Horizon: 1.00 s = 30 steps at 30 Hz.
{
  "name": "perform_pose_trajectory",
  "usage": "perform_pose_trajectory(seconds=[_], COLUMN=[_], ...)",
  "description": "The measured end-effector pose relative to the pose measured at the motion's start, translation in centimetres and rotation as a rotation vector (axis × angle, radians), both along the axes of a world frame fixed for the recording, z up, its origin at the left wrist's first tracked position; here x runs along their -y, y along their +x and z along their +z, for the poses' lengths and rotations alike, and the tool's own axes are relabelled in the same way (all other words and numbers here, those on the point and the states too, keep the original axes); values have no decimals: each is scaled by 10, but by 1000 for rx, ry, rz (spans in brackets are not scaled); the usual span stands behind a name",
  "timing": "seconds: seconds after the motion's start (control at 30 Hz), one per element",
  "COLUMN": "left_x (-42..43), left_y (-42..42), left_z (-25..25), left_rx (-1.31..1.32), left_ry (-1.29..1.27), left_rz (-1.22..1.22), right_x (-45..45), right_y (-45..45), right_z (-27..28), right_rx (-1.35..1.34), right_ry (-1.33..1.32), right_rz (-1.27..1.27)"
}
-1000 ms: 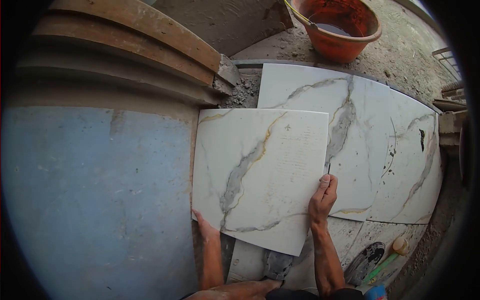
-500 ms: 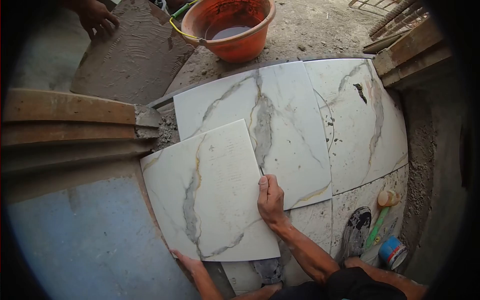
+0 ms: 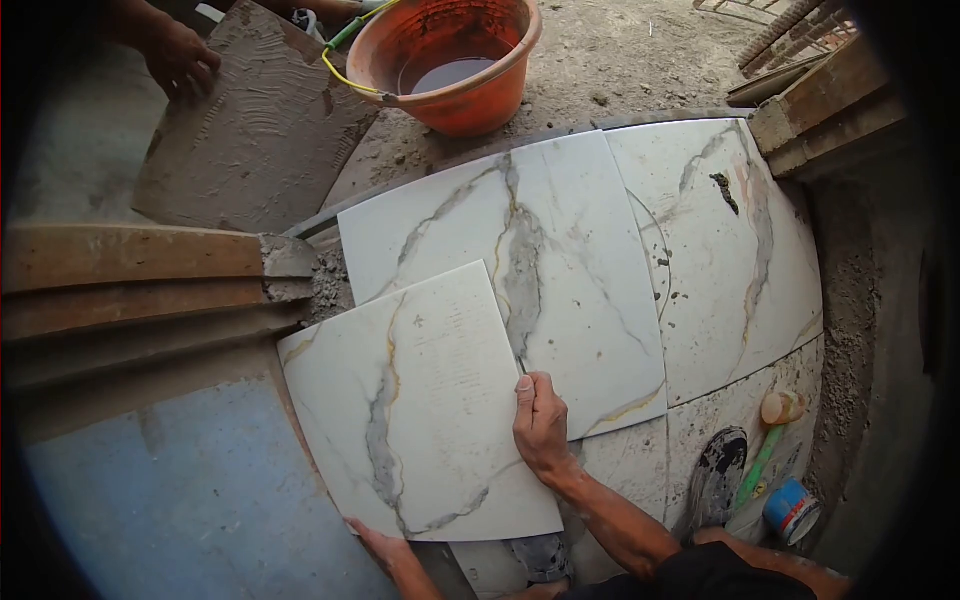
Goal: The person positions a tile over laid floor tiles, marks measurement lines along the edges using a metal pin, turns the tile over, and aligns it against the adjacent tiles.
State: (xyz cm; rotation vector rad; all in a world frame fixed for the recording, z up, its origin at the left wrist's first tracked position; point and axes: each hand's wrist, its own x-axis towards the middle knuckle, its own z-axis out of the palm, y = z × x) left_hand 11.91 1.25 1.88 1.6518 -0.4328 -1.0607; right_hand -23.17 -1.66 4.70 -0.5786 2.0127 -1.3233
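Over the near left corner of a marble-veined floor tile (image 3: 590, 260), you have a 2nd marble-patterned tile (image 3: 430, 415), lapping onto it with its printed, glossy face up. I cannot tell whether the 2nd tile rests there or stands clear. Your left hand (image 3: 382, 545) is at its near left corner, thumb at the edge; the fingers are hidden beneath, so I cannot tell how tightly they close. They probably take weight at that corner. Your right hand (image 3: 542, 425) is folded nearly into a fist at the right edge, pinching a thin dark sliver (image 3: 521, 367) too small to name. Whether it also grips the tile I cannot make out; its place there likely steadies that side.

A 3rd tile (image 3: 710, 290) lies along the first one's right edge. By the right edge of the pale floor (image 3: 625, 470), near your shoe (image 3: 722, 465), lie a green-handled mallet (image 3: 768, 450) and a blue can (image 3: 792, 510), perhaps kept there for easy reach. Beyond the tiles' far edge stands an orange bucket (image 3: 485, 105) of liquid. At upper left, another person's hand (image 3: 185, 62) touches the edge of a mortar-smeared slab (image 3: 250, 140), seemingly to steady it.
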Motion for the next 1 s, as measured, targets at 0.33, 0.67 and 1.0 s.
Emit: perform_pose_trajectory(seconds=[0.33,0.67,1.0], left_x=[1,1,6], left_y=[-5,-5,-9], left_z=[5,-1,2], left_rx=[-149,-327,-325], left_ry=[-69,-64,-42], left_rz=[-87,112,-12], right_x=[7,10,8], right_y=[-1,2,1], right_z=[6,10,8], right_rx=[-98,-171,-519], right_ry=[115,127,190], right_rz=[54,141,265])
